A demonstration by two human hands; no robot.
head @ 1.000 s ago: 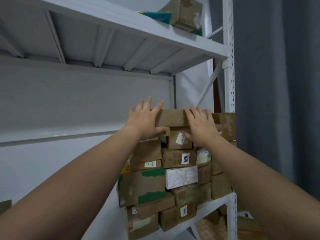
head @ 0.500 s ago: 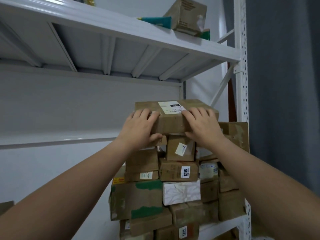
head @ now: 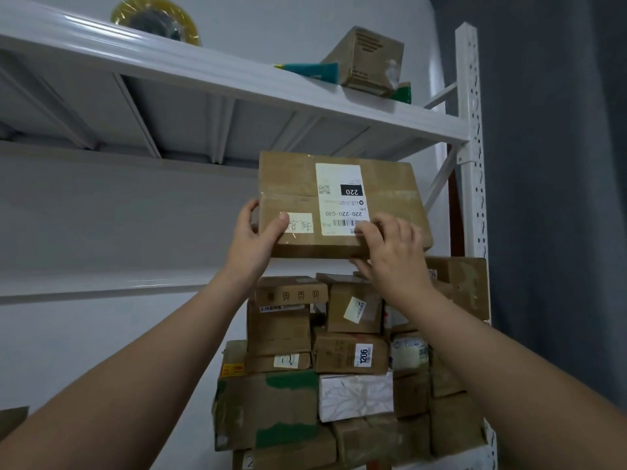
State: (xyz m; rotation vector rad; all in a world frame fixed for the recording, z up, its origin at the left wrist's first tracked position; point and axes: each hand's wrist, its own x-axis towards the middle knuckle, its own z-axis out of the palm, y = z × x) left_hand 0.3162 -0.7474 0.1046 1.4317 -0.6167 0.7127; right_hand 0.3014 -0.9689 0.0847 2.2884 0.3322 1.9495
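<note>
A flat brown cardboard box (head: 298, 184) with a white shipping label reading 220 is held up in the air, tilted so its top faces me. My left hand (head: 252, 240) grips its near left corner, thumb on top and fingers behind. My right hand (head: 393, 256) grips the near right edge, fingers curled over the top and thumb underneath. The box hangs above a stack of parcels (head: 339, 361) on the shelf, with a visible gap under it.
The white metal shelf board (head: 203, 72) above carries a tape roll (head: 156, 18), a green tube (head: 312, 70) and a brown box (head: 368, 59). A white perforated upright (head: 473, 164) stands at the right, a dark curtain (head: 559, 198) beyond it. Left of the stack is a grey wall.
Both hands have lifted the flat box off the top of the stack and tipped its labelled top toward me. It was lying on the stack a second ago.
</note>
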